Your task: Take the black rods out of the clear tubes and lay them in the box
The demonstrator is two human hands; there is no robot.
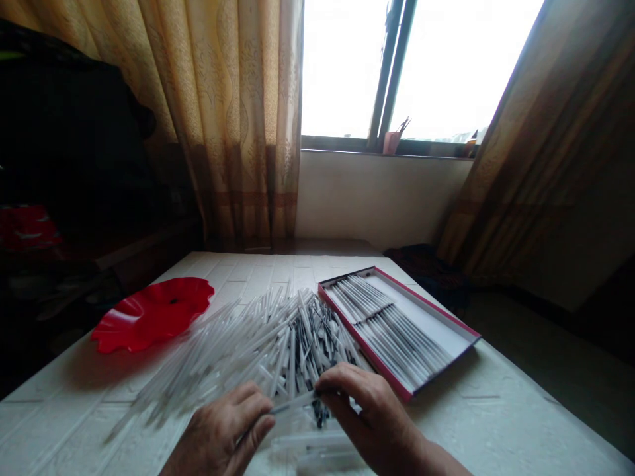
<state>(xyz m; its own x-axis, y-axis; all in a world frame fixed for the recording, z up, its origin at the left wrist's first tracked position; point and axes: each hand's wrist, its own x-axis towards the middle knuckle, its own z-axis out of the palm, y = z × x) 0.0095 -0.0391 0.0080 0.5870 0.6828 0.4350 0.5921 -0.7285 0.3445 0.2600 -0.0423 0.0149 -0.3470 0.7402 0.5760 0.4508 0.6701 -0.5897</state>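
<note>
A thin, pale, pen-like stick (pixel 294 402) spans the gap between my hands, just above the front of the pile. My left hand (pixel 225 430) pinches its left end between thumb and fingers. At its dark right end, my right hand (pixel 364 410) has its fingers closed around the tip. Beyond both hands spreads a heap of clear plastic tubes (pixel 223 350); thin white sticks with dark ends (pixel 310 337) lie on its right side. A shallow red-edged box (pixel 441 317) to the right holds two rows of similar slim sticks (pixel 397 337). Fine details at the fingertips are blurred.
A wavy-rimmed red plate (pixel 153 314) sits at the left of the white brick-patterned table (pixel 496 410). Past the table are curtains (pixel 238 119), a bright window (pixel 342 73) and a pink cup (pixel 391 142) on the sill. Dark furniture stands on the left.
</note>
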